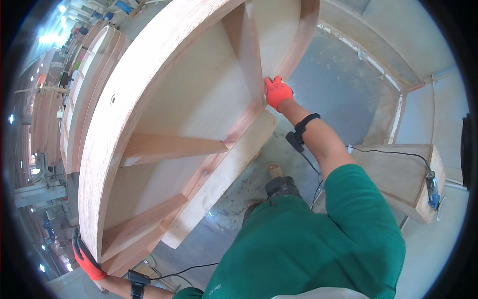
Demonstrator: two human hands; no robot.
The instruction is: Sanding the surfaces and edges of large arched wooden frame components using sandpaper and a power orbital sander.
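Note:
A large wooden frame (114,94) with a curved outer rim stands tilted before me. Its pale plywood panel (194,94) is crossed by wooden ribs (174,148), and a small round hole shows in the rim. My left hand (88,260), in a red and black glove, grips the frame's lower left corner, its fingers lying along the outside of the rim. Higher up, my right hand (278,93), gloved the same way, is closed over the straight edge where a rib meets it. Part of each hand's grip is hidden by the glove.
Under the straight edge lies a pale block (219,184). A wooden box (398,174) stands at the right, with a corded blue power tool (432,189) at its end. More curved frames (89,94) stand at the left. Cables (184,273) run near my arms.

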